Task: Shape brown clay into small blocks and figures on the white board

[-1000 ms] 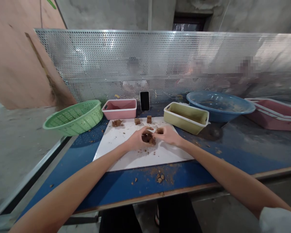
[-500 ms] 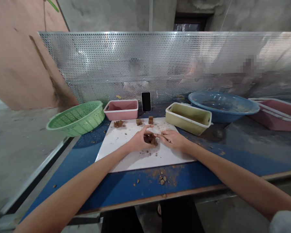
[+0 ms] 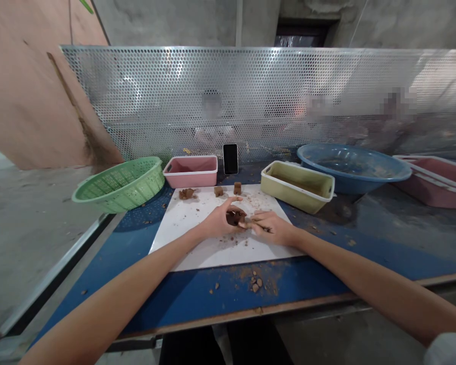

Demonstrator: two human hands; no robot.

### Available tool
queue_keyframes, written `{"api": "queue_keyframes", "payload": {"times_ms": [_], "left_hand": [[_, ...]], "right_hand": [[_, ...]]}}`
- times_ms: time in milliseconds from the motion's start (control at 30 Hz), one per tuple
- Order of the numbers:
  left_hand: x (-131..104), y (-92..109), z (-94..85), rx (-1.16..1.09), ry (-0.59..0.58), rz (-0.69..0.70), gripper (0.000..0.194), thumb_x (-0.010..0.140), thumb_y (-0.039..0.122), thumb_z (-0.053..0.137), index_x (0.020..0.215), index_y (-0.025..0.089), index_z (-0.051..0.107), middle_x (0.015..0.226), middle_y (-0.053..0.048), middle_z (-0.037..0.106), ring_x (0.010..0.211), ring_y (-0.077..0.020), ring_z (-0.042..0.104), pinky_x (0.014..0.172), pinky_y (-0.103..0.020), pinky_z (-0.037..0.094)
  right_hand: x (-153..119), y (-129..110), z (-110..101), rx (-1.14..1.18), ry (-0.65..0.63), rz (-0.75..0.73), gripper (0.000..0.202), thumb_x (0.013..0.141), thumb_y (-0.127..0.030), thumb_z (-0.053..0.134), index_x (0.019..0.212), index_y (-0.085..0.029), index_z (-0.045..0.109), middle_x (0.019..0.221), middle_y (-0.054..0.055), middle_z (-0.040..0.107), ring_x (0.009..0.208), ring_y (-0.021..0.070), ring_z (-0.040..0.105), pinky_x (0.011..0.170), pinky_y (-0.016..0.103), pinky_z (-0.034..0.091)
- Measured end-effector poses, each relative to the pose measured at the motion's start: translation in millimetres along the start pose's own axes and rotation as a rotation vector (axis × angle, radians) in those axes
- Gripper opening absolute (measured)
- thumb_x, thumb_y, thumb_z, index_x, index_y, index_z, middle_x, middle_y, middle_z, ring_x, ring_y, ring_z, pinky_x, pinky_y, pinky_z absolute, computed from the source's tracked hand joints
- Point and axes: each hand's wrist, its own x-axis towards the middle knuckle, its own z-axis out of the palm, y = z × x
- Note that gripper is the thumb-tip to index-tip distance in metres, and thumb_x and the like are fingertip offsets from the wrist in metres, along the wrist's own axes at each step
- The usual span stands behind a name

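Head view: left hand [image 3: 218, 222] curls its fingers round a brown lump [image 3: 234, 218] over a white board [image 3: 177, 218]; right hand [image 3: 275, 229] touches it, whether gripping anything I can't tell.

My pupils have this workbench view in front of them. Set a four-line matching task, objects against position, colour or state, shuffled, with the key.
Column one:
1. phone
2. left hand
3. board
4. basket

Column two:
A. white, lying flat
B. standing upright, screen dark
C. green, the leftmost container
D. curled around a brown piece

Right pairs: 1-B, 2-D, 3-A, 4-C.
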Motion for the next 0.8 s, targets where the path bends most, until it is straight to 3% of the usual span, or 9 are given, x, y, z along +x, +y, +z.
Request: {"api": "queue_keyframes", "payload": {"times_ms": [100, 233, 333, 467, 667, 733, 800], "left_hand": [[0, -1, 0.1, 0.010, -0.009, 0.003, 0.090, 0.068, 0.033, 0.090, 0.144, 0.023, 0.043, 0.114, -0.012, 0.076, 0.098, -0.0243, 0.073, 0.092, -0.041, 0.057], [0, -2, 0.7, 0.017, 0.021, -0.006, 0.088, 0.068, 0.032, 0.090, 0.143, 0.022, 0.044, 0.117, -0.012, 0.075, 0.101, -0.0251, 0.073, 0.093, -0.041, 0.056], [-1, -2, 0.9, 0.007, 0.012, -0.013, 0.089, 0.068, 0.031, 0.089, 0.143, 0.022, 0.043, 0.115, -0.011, 0.074, 0.096, -0.0231, 0.073, 0.088, -0.038, 0.057], [0, -4, 0.6, -0.024, -0.015, -0.011, 0.089, 0.070, 0.029, 0.088, 0.145, 0.023, 0.041, 0.113, -0.009, 0.075, 0.086, -0.0187, 0.071, 0.082, -0.035, 0.056], [0, -4, 0.9, 0.009, 0.004, 0.003, 0.088, 0.068, 0.032, 0.090, 0.142, 0.023, 0.044, 0.116, -0.011, 0.075, 0.096, -0.0230, 0.073, 0.089, -0.038, 0.056], [0, -4, 1.3, -0.009, -0.001, -0.002, 0.087, 0.069, 0.032, 0.089, 0.142, 0.023, 0.044, 0.115, -0.012, 0.075, 0.097, -0.0233, 0.073, 0.087, -0.038, 0.057], [0, -3, 1.3, -0.023, -0.007, -0.003, 0.087, 0.070, 0.031, 0.088, 0.144, 0.023, 0.043, 0.115, -0.012, 0.075, 0.092, -0.0217, 0.073, 0.084, -0.037, 0.057]], "right_hand": [[1, -1, 0, -0.020, 0.076, 0.085, 0.048, 0.109, -0.035, 0.034, 0.096, -0.020, 0.077, 0.073, 0.006, 0.063, 0.072, 0.0211, 0.055, 0.078, 0.037, 0.048], [3, -3, 0, 0.043, 0.034, 0.094, 0.048, 0.108, -0.040, 0.038, 0.087, -0.020, 0.076, 0.070, 0.006, 0.062, 0.068, 0.0198, 0.053, 0.077, 0.036, 0.046], [6, -4, -1, 0.178, 0.105, 0.176, 0.050, 0.108, -0.045, 0.038, 0.094, -0.019, 0.078, 0.068, 0.003, 0.059, 0.065, 0.0184, 0.052, 0.069, 0.032, 0.043], [9, 0, -4, 0.222, 0.216, 0.351, 0.046, 0.107, -0.048, 0.045, 0.105, -0.016, 0.078, 0.082, 0.005, 0.067, 0.072, 0.0185, 0.056, 0.067, 0.030, 0.042], [2, 0, -5, -0.005, -0.035, 0.045, 0.048, 0.110, -0.035, 0.037, 0.100, -0.018, 0.080, 0.079, 0.008, 0.066, 0.074, 0.0200, 0.056, 0.082, 0.036, 0.044], [2, -2, -10, 0.006, -0.036, -0.007, 0.049, 0.110, -0.035, 0.034, 0.104, -0.019, 0.080, 0.077, 0.007, 0.065, 0.073, 0.0203, 0.056, 0.081, 0.036, 0.045], [4, -2, -21, -0.009, 0.062, 0.046, 0.050, 0.111, -0.039, 0.033, 0.112, -0.019, 0.079, 0.081, 0.008, 0.066, 0.078, 0.0215, 0.059, 0.080, 0.036, 0.047]]}}
